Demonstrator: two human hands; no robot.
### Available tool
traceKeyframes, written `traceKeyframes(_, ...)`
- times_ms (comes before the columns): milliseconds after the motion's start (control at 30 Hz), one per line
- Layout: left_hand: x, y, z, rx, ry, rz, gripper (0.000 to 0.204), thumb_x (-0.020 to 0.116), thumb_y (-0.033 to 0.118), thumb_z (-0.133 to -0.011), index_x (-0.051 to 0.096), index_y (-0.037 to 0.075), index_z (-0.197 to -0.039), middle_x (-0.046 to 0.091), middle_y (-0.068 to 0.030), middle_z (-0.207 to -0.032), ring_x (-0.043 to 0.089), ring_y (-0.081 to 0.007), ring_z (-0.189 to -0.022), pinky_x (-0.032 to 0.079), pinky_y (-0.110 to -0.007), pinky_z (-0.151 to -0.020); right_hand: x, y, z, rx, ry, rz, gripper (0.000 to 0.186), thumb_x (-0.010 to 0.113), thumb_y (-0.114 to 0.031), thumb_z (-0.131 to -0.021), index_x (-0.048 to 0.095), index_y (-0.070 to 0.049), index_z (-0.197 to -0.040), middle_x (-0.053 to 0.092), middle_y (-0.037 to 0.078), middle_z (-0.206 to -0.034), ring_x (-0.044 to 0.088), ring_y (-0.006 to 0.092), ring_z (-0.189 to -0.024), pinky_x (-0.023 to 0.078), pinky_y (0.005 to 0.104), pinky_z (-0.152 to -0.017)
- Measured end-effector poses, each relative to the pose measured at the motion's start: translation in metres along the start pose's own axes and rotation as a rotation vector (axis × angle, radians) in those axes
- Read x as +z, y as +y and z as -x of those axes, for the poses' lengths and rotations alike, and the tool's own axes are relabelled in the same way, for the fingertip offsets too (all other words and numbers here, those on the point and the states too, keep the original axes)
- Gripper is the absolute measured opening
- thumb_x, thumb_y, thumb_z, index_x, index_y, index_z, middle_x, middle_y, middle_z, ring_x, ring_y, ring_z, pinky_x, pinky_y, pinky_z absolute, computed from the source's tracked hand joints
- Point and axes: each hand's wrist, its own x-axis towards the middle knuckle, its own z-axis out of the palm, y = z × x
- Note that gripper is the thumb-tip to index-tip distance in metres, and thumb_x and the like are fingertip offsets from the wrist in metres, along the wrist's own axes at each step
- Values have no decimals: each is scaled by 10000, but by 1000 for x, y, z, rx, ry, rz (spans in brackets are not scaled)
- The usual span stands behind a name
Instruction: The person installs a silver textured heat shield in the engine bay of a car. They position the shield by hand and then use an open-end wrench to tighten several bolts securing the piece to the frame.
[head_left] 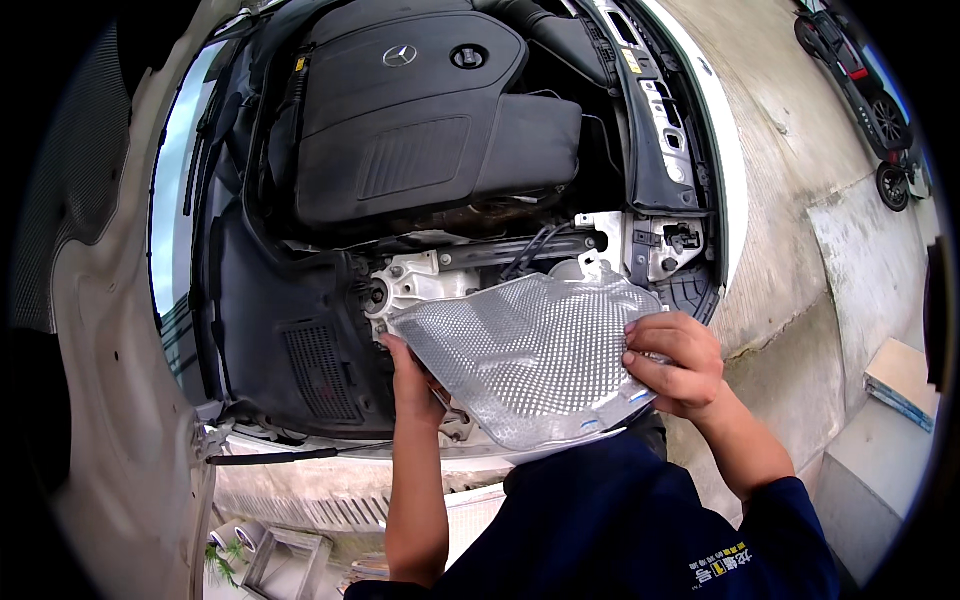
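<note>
While the right hand (pixel 685 365) is clamped on the right edge of a silver dimpled sheet (pixel 530 350), with 2 fingertips visible against its upper face, the left hand (pixel 417 388) is raised at the sheet's left side; its thumb shows, but its other fingers are largely hidden, and whether they grip cannot be told. The sheet spans the space between the fingers of the 2 hands. Just beyond the left thumb is a pale metal mount (pixel 425 288); left of that thumb, a black panel (pixel 258 300). Farther beyond both hands' fingers: 1 black engine cover (pixel 400 125).
</note>
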Motion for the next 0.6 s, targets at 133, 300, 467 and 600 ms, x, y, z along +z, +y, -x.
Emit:
traceKeyframes(133, -2, 7, -3, 73, 19, -55, 595, 489, 474, -991, 502, -1, -1350, 605, -159, -1277, 604, -313, -1126, 493, -433, -964, 11, -9, 41, -130, -27, 79, 169, 730, -84, -745, 691, -104, -908, 663, 72, -943, 677, 245, -863, 560, 331, -671)
traceKeyframes(300, -7, 12, 1, 132, 113, -156, 402, 557, 270, -940, 591, -53, -1177, 662, -169, -1143, 646, -298, -1040, 501, -434, -932, 20, -14, 64, 10, -55, 102, 273, 702, -84, -744, 707, -112, -1015, 649, 69, -975, 651, 255, -921, 535, 372, -748)
traceKeyframes(467, -15, 18, 15, 137, 119, -35, 207, 625, 187, -954, 568, 56, -1104, 543, 9, -816, 385, -38, -528, 276, -207, -424, 30, -12, 83, 299, -145, 174, 525, 664, -43, -604, 678, -99, -1125, 616, 127, -1125, 606, 335, -1067, 492, 442, -894)
traceKeyframes(600, -55, 29, 53, 186, 11, -210, 249, 621, 177, -984, 514, 106, -1197, 509, 27, -828, 343, -45, -529, 274, -200, -449, 31, -24, 95, 508, -594, -28, 620, 728, -92, -742, 545, -112, -1334, 477, 166, -1384, 464, 349, -1307, 389, 472, -1063)
